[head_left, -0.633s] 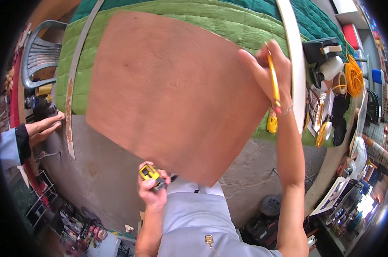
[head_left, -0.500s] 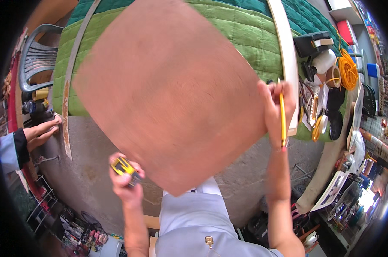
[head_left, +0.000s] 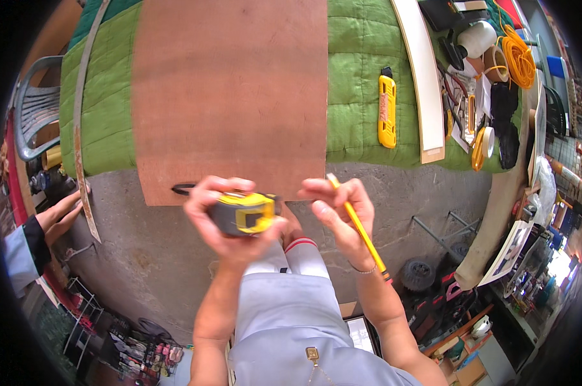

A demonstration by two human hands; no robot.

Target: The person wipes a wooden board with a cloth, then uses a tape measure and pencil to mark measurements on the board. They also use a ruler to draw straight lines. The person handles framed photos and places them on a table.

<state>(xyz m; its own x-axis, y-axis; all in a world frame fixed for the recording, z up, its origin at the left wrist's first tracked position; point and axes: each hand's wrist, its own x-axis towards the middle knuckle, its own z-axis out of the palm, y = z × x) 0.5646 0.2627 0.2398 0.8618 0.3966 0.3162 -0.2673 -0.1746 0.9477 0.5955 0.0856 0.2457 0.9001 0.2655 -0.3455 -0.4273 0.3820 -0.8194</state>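
Observation:
My left hand [head_left: 209,212] is wrapped round a yellow and black tape measure [head_left: 255,215], raised in front of my body. A dark loop of strap shows beside it. To its right, my right hand [head_left: 340,209] holds a yellow pencil [head_left: 365,240] slantwise, light tip up, with some fingers loosely bent. Neither hand touches the reddish-brown wooden board [head_left: 230,96] just beyond them. That board lies on a green quilted cover [head_left: 358,128], its near end jutting over the cover's edge. A yellow utility knife [head_left: 387,109] rests on the cover right of the board.
A pale wooden strip [head_left: 423,90] lies at the right, beside several tools and an orange cord coil [head_left: 517,55]. Along the left runs a long thin strip [head_left: 80,128]. Another person's hands [head_left: 63,209] are at the far left, near a grey plastic chair [head_left: 37,106].
The board has turned from a diagonal to lie straight on the cover, farther from me. My right hand has left its edge and moved inward; my left hand has risen with the tape measure.

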